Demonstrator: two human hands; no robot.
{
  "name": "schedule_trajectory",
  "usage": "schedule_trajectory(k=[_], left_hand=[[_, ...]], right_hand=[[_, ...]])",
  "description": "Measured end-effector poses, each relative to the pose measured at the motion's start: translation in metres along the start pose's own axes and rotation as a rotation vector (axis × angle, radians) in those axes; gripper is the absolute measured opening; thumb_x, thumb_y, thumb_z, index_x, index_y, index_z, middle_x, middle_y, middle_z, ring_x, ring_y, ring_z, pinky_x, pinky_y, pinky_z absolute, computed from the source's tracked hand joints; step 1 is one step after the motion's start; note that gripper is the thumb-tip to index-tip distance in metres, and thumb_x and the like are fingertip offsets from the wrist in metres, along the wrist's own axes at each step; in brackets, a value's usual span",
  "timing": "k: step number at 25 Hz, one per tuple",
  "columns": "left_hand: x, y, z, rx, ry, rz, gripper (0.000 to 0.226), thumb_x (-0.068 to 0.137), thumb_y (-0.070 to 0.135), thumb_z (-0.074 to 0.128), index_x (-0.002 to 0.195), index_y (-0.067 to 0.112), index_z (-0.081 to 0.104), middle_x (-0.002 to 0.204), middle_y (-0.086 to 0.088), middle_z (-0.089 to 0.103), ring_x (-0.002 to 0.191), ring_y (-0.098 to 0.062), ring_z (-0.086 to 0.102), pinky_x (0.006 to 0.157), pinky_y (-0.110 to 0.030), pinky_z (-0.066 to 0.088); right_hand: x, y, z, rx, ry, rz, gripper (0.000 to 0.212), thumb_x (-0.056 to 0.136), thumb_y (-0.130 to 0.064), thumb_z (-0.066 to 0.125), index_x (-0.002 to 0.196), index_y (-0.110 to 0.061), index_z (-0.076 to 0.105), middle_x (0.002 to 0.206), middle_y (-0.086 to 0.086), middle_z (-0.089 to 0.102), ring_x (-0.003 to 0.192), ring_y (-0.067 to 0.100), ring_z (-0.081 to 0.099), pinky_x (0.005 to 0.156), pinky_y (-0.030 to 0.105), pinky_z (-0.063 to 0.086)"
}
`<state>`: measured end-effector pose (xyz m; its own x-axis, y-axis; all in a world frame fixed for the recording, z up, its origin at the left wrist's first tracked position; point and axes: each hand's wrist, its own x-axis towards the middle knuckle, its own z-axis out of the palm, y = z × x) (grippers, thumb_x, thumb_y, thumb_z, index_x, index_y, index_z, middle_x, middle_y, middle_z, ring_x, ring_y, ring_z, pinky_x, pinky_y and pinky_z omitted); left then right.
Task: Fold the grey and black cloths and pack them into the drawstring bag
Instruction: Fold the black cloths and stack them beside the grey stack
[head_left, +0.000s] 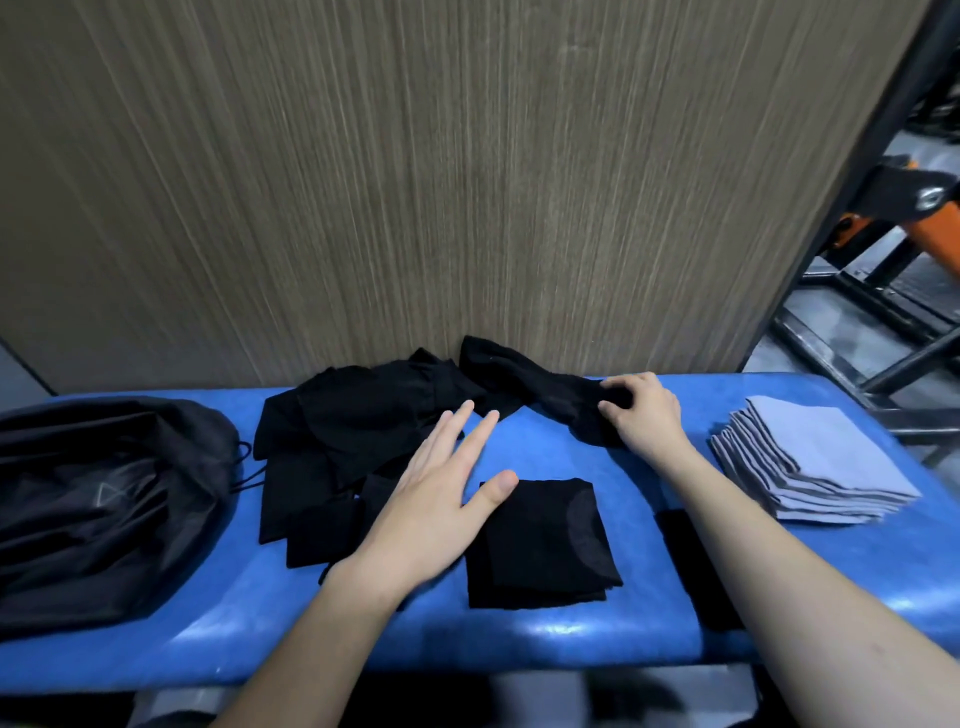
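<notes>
Right hand (644, 415) grips crumpled black cloth (540, 387).

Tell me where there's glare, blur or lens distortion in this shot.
Head view: glare streaks along the padded blue bench's front edge; wide-angle bending curves the bench and wood-grain panel; black cloths lose fold detail; bottom edge blurred.

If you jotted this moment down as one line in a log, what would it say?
right hand: grips crumpled black cloth | left hand: flat, open | folded grey cloth stack: right | black drawstring bag: left
</notes>
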<state>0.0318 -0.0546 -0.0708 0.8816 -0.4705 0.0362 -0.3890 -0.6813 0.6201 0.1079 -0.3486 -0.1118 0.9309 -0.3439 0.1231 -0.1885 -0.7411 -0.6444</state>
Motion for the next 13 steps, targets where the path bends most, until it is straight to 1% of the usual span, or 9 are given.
schedule_trajectory(k=[2,3,4,6,9,10,13], left_hand=[[0.002,0.003,0.0,-0.031,-0.005,-0.008,0.073,0.088,0.073,0.029,0.156,0.052,0.009,0.162,0.032,-0.011,0.146,0.012,-0.018,0.123,-0.026,0.001],[0.002,0.004,0.001,-0.046,-0.005,-0.008,0.072,0.09,0.072,0.032,0.156,0.051,0.01,0.162,0.032,-0.01,0.147,0.011,-0.017,0.123,-0.026,0.002],[0.004,0.004,0.002,-0.063,0.002,-0.007,0.071,0.092,0.069,0.035,0.156,0.05,0.012,0.163,0.032,-0.008,0.147,0.011,-0.015,0.123,-0.026,0.002],[0.011,0.005,0.005,-0.126,0.028,-0.018,0.067,0.096,0.063,0.041,0.156,0.048,0.017,0.163,0.031,-0.002,0.15,0.008,-0.007,0.124,-0.029,0.007],[0.029,0.009,0.011,-0.292,0.085,-0.049,0.063,0.099,0.056,0.047,0.156,0.042,0.027,0.163,0.026,0.012,0.15,0.002,0.012,0.125,-0.036,0.017],[0.037,0.011,0.014,-0.296,0.102,-0.038,0.062,0.099,0.055,0.048,0.156,0.04,0.028,0.163,0.024,0.016,0.15,0.001,0.015,0.125,-0.037,0.019],[0.071,0.023,0.016,-0.204,0.129,0.039,0.059,0.101,0.05,0.05,0.155,0.035,0.033,0.162,0.019,0.023,0.15,-0.001,0.018,0.125,-0.037,0.02]], right_hand=[[-0.005,-0.005,-0.005,0.158,0.047,-0.043,0.026,0.088,-0.004,0.066,0.105,-0.023,0.068,0.111,-0.001,0.055,0.109,0.021,0.055,0.098,0.028,0.039],[-0.008,-0.009,-0.008,0.219,0.075,-0.065,0.032,0.086,0.003,0.064,0.102,-0.024,0.067,0.108,-0.003,0.054,0.103,0.017,0.055,0.093,0.026,0.041],[-0.011,-0.014,-0.01,0.261,0.106,-0.087,0.037,0.084,0.007,0.062,0.101,-0.026,0.066,0.106,-0.004,0.054,0.1,0.015,0.055,0.091,0.027,0.043],[-0.013,-0.025,-0.016,0.353,0.157,-0.124,0.044,0.081,0.007,0.061,0.103,-0.031,0.065,0.107,-0.004,0.059,0.099,0.017,0.059,0.091,0.031,0.048],[-0.021,-0.039,-0.031,0.532,0.202,-0.128,0.045,0.082,0.002,0.064,0.11,-0.033,0.065,0.108,-0.006,0.067,0.097,0.018,0.063,0.087,0.035,0.055],[-0.026,-0.042,-0.036,0.567,0.217,-0.126,0.044,0.083,0.002,0.064,0.112,-0.031,0.065,0.108,-0.008,0.068,0.098,0.017,0.064,0.088,0.035,0.056],[-0.039,-0.045,-0.047,0.622,0.234,-0.132,0.041,0.084,0.002,0.066,0.112,-0.028,0.066,0.107,-0.012,0.068,0.101,0.013,0.064,0.091,0.039,0.056]])
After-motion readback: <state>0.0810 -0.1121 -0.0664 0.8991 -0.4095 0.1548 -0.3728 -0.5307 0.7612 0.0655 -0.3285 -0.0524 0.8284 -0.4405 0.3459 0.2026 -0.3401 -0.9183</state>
